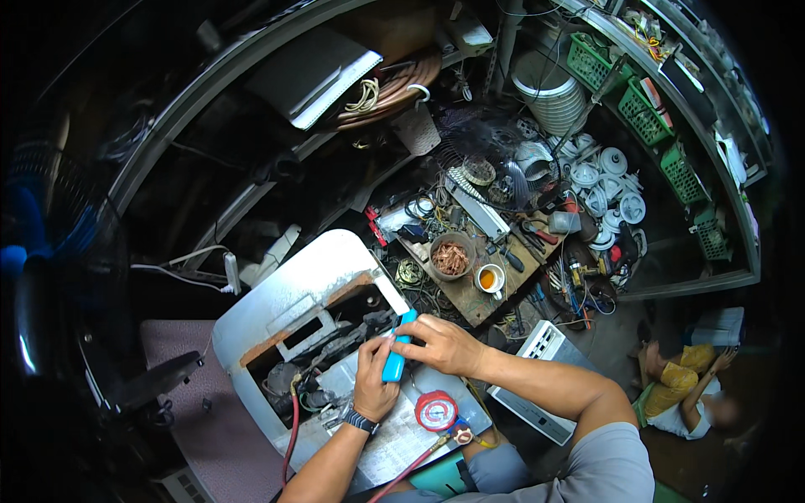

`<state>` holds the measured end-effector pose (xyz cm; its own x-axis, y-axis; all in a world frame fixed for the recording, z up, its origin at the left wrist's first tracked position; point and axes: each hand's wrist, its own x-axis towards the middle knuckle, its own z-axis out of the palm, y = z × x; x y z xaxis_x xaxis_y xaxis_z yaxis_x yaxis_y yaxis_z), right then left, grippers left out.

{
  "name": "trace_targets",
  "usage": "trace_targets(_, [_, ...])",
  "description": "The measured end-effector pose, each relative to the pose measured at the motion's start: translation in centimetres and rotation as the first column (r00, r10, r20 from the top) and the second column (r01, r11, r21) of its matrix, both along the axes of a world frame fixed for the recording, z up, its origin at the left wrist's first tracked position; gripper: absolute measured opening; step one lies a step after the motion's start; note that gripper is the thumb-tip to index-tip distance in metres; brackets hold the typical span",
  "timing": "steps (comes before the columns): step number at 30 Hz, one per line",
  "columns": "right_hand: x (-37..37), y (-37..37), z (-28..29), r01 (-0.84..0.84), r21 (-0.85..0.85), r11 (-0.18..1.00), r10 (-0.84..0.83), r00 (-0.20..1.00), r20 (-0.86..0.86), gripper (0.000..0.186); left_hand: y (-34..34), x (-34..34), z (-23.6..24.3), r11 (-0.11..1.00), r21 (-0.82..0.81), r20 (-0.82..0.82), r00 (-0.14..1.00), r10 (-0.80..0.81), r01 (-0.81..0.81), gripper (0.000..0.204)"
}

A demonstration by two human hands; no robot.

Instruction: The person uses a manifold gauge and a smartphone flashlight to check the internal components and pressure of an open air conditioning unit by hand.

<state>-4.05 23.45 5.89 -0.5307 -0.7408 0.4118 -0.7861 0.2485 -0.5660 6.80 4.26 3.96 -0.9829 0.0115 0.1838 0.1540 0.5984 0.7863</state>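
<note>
My left hand (375,377) and my right hand (438,345) are closed together on a turquoise-blue handheld item (396,360), held over an open white appliance casing (277,260) with dark inner parts and a rusty opening. My fingers partly hide the item. A red hose (293,423) joins a fitting inside the casing, left of my left hand. Below my right hand lies a round red pressure gauge (436,411) with a valve (461,433) and hoses.
Beyond stands a cluttered wooden board (465,302) with tools, copper scraps and a cup (490,277). A white panel (537,402) lies right, where another person (696,390) sits low. A fan (29,251) stands left; shelves with green baskets (641,113) run behind.
</note>
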Motion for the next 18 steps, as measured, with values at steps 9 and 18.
trace_targets(9, [-31.2, 0.4, -3.6, 0.646, -0.281, 0.710, -0.587, 0.763, 0.270, 0.035, -0.6, -0.3, -0.5, 0.994, 0.062, 0.041, 0.995, 0.090, -0.092, 0.043])
trace_targets(18, [-45.4, -2.3, -8.9, 0.851, -0.201, 0.485, -0.638, 0.501, 0.585, 0.034, -0.4, -0.4, -1.0, 0.937, 0.319, 0.151, 0.984, 0.097, -0.142, 0.040])
